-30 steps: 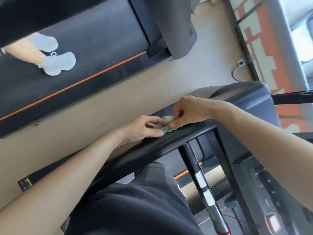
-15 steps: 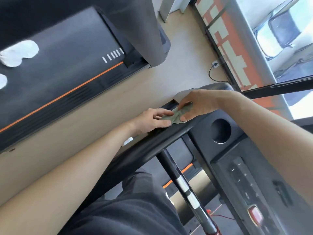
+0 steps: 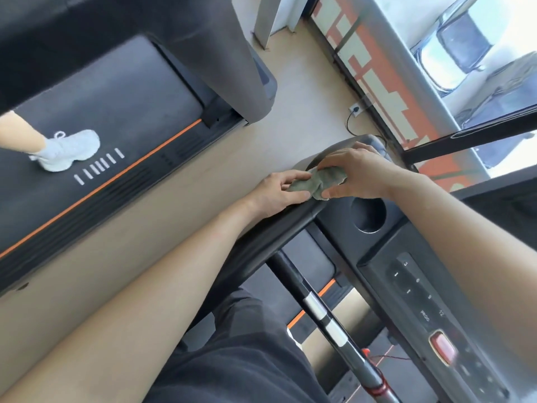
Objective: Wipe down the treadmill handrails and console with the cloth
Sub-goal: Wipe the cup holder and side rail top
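Both hands pinch the bunched cloth where the handrail meets the console. The left hand nips one end, and the right hand curls round the other. The wad could slip over the rail's outer edge to the floor. The right forearm hangs above the keys and red button, so a dip could press one. Room to wipe runs back along the rail.

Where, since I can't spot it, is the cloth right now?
Head view, centre: the cloth sits on the left handrail, gripped by the left hand and right hand, beside the cup holder.
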`<state>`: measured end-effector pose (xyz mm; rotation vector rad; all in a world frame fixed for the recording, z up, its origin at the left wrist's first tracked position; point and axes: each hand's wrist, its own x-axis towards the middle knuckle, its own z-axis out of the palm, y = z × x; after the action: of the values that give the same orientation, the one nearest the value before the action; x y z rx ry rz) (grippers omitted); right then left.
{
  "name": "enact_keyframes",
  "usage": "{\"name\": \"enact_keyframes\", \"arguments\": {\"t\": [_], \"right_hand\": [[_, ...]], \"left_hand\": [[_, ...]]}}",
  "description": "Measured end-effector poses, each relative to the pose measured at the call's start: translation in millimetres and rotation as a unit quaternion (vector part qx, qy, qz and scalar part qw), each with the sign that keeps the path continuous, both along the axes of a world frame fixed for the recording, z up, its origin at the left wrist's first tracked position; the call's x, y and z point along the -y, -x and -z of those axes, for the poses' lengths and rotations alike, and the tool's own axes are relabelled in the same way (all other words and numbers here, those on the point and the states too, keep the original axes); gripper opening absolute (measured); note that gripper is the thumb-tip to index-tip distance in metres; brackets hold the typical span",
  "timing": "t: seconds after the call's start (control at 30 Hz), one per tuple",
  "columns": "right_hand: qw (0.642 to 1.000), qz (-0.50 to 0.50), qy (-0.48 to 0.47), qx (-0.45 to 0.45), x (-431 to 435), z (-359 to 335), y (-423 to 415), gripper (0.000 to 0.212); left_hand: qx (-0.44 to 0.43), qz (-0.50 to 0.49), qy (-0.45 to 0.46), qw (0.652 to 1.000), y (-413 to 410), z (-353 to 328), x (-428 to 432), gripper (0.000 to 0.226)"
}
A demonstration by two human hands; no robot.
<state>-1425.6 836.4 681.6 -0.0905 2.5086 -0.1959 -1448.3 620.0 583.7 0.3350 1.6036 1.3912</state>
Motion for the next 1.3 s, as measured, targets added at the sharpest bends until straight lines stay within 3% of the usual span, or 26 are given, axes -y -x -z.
{"name": "enact_keyframes", "arguments": {"t": [0.33, 0.57, 0.8, 0.9, 1.03, 1.17, 1.3], "right_hand": [[0.985, 0.032, 0.027, -0.167, 67.5, 22.3, -83.9, 0.077], [0.953, 0.1, 0.047, -0.281, 162.6, 45.3, -157.7, 0.072], [0.903, 0.259, 0.151, -0.308, 263.0, 63.9, -212.7, 0.07], [0.861, 0.367, 0.216, -0.278, 303.8, 63.8, -232.3, 0.066], [0.805, 0.433, 0.298, -0.275, 349.1, 74.4, -252.6, 0.057], [0.699, 0.546, 0.401, -0.23, 387.1, 85.6, -264.9, 0.048], [0.612, 0.58, 0.492, -0.215, 404.1, 87.8, -261.7, 0.059]], "left_hand": [[-0.145, 0.026, 0.057, 0.988, -38.0, -20.3, 70.7, 0.045], [-0.276, 0.028, 0.08, 0.958, -90.9, -25.9, 149.7, 0.047], [-0.349, -0.005, 0.096, 0.932, -140.9, -32.8, 219.5, 0.063], [-0.362, -0.005, 0.103, 0.926, -155.0, -33.0, 248.1, 0.06], [-0.385, -0.03, 0.116, 0.915, -165.1, -31.2, 279.6, 0.046], [-0.435, -0.042, 0.153, 0.886, -172.0, -34.0, 301.3, 0.032], [-0.454, 0.005, 0.165, 0.875, -172.7, -36.9, 298.9, 0.036]]}}
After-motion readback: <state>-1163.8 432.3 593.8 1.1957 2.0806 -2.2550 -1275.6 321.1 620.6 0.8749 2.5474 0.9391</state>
